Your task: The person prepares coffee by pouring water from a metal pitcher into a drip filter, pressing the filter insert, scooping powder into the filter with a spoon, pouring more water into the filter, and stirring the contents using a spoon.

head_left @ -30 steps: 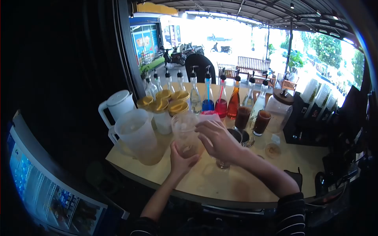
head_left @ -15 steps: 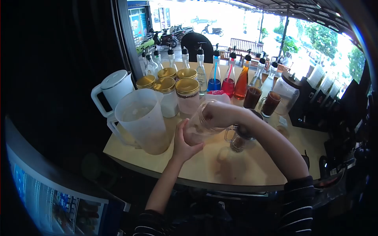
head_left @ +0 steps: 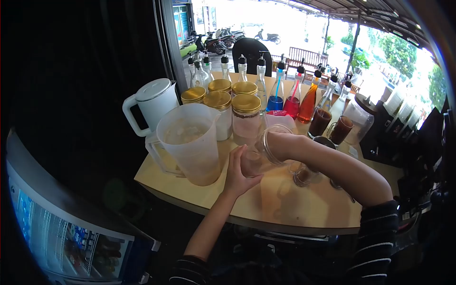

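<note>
The left hand (head_left: 236,176) has its grip closed about the lower end of a clear container (head_left: 252,162), thumb on the near side and fingers rising along the outer side. The right hand (head_left: 281,146) is bent in at the container's mouth; its fingers are blurred behind the clear wall, so I cannot tell whether that grip is clenched, loose or pinching something.

The container lies between the two hands, tilted, its long axis running from the base in the left palm up and rightward to the rim around the right hand. The left hand is nearer the base, the right nearer the mouth, its forearm slanting in from the right. It appears to be held above the table (head_left: 280,206), though the exact gap is hard to judge.

Just left of the container stands a frosted pitcher (head_left: 192,159), the bulkiest thing close by on that side. Right behind the container is a gold-lidded jar (head_left: 246,129), which leaves little room that way. Beyond the container, slightly to its right, is a pale packet (head_left: 280,120) (half tucked behind the rim, from here). To the container's right, below the right forearm, sits a small glass mug (head_left: 302,177); farther right and back, two dark drinks (head_left: 320,122).
</note>
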